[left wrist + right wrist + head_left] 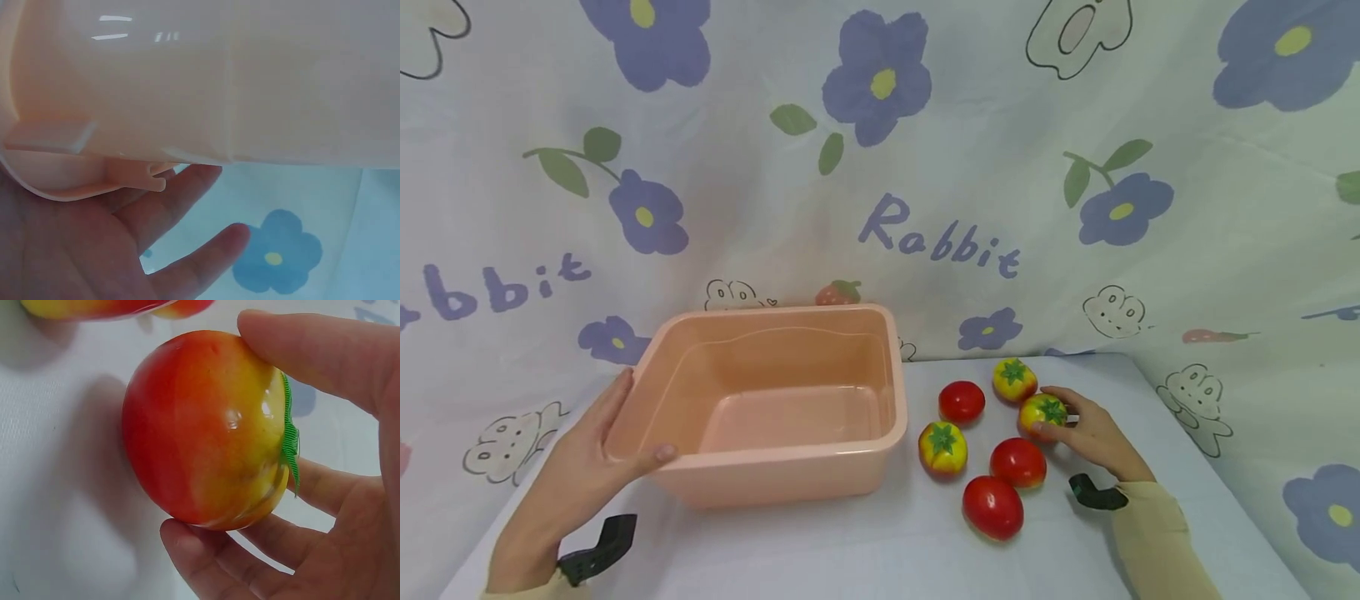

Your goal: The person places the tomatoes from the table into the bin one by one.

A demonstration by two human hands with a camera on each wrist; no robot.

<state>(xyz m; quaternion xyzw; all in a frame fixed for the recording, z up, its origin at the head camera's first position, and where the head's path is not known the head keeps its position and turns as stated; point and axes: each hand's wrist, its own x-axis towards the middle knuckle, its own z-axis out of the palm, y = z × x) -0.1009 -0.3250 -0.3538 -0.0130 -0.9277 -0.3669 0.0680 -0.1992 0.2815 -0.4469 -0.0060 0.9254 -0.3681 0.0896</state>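
At the left end of a pink plastic tub [775, 458], my left hand [583, 450] holds the rim, thumb across the near corner. In the left wrist view, the fingers [181, 206] lie outside the wall, under the rim. My right hand [1101, 433] grips a yellow-and-red toy tomato [1041, 408] with a green leafy top. The right wrist view has this tomato [200, 431] between thumb and fingers; whether it touches the table I cannot tell. Close by lie two similar leafy tomatoes [1014, 380] [943, 450] and several red ones [962, 402] [1018, 463] [993, 508].
A white cloth covers the table [820, 554]. Behind it hangs a curtain [985, 158] printed with flowers and rabbits, close to the tub's far side. The tub's inside floor [790, 425] is bare. The loose tomatoes lie right of the tub.
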